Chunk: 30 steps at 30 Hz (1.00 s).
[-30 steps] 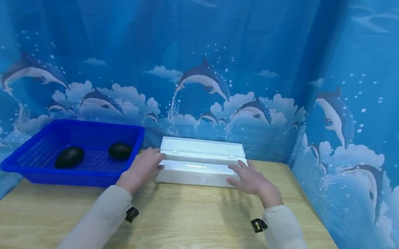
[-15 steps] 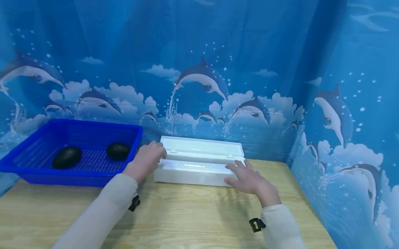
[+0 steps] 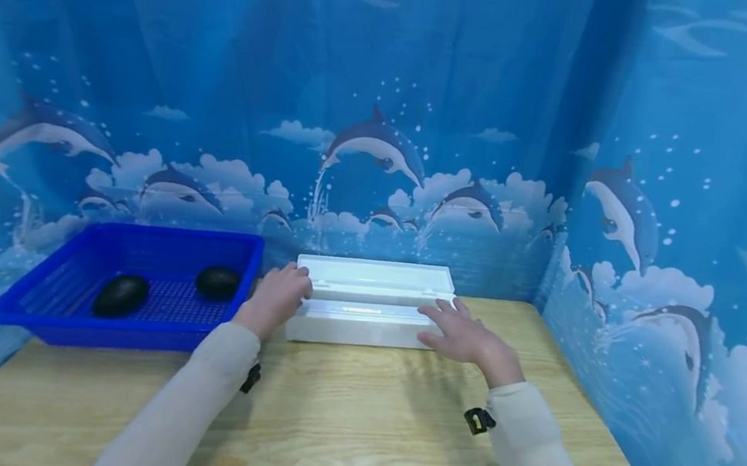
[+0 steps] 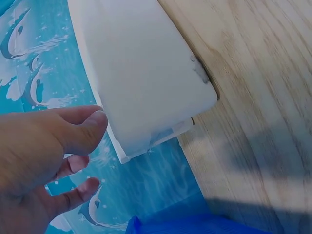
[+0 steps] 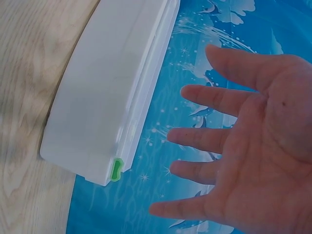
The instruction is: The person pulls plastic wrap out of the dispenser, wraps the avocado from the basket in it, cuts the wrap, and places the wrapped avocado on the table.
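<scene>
A long white plastic box (image 3: 361, 332) stands at the back of the table with its lid (image 3: 376, 272) raised. At the box's left end is my left hand (image 3: 276, 299), palm down with fingers loosely bent. In the left wrist view the thumb (image 4: 90, 132) and forefinger come together right at the box's rim; the other fingers are apart. My right hand (image 3: 470, 340) hovers by the right end, and the right wrist view shows its fingers (image 5: 200, 139) straight and spread, holding nothing. A small green piece (image 5: 116, 169) sits on that end of the box.
To the left stands a blue plastic basket (image 3: 123, 334) holding two dark, smooth oval objects, one (image 3: 121, 295) nearer and one (image 3: 218, 284) farther right. A dolphin-print curtain (image 3: 393, 72) hangs behind and to the right of the wooden table (image 3: 350, 424).
My left hand has lifted slightly off the box's left end, its thumb drawn in toward the fingers. The right hand stays almost in place. The head view has shifted slightly.
</scene>
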### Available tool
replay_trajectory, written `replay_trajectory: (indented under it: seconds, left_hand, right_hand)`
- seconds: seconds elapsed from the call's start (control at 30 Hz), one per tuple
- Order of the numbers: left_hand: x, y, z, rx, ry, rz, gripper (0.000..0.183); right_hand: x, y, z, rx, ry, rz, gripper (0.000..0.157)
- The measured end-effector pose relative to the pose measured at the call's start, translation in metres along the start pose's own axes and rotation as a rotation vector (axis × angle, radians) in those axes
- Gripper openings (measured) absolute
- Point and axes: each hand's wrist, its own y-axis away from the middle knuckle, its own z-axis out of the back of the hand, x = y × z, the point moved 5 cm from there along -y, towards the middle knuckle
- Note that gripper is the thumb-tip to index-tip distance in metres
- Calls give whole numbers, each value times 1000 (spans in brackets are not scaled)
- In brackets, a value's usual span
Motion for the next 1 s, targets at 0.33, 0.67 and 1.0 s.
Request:
replay_trajectory:
  seconds: [0.33,0.67,1.0]
  left_hand:
    - [0,5,-1,19,103,28,7]
    - [4,4,-5,22,134,112,11]
    - [5,2,-2,22,107,154,10]
  right_hand:
    - [-3,-2,-3,-4,7,-7,57]
    - [-2,-2,-5,-4,12,-7,57]
    - [0,-18,-2,-78,72,72,53]
